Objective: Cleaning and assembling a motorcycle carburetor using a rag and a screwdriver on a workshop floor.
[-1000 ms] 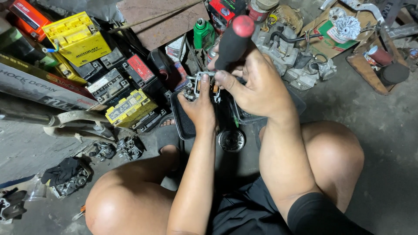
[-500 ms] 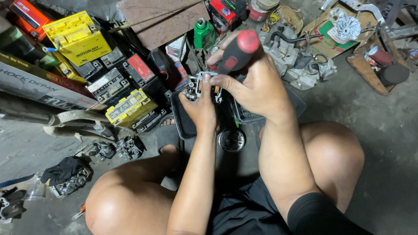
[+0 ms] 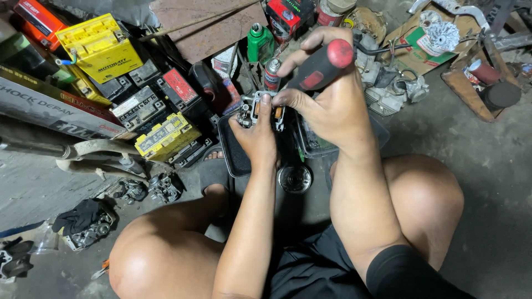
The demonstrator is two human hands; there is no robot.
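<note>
My left hand (image 3: 256, 134) grips a small grey metal carburettor body (image 3: 254, 110) and holds it up over a black plastic tray (image 3: 231, 152). My right hand (image 3: 328, 98) is closed around a screwdriver with a black and red handle (image 3: 321, 67). The handle points up and to the right, while its tip goes down into the metal part and is hidden by my fingers. Both hands touch at the part. A round metal cap (image 3: 295, 178) lies on the floor just below the hands, between my bare knees.
Yellow and black batteries (image 3: 97, 47) and cartons are stacked at the left. A green bottle (image 3: 259, 41) and a spray can (image 3: 272, 73) stand behind the hands. Engine parts (image 3: 388, 94) and a cardboard sheet (image 3: 426, 41) lie at the right. Small metal parts (image 3: 147, 188) sit by my left knee.
The screwdriver handle has tipped from nearly upright over to the right and lower. My right hand has turned with it. The left hand keeps the part in the same place.
</note>
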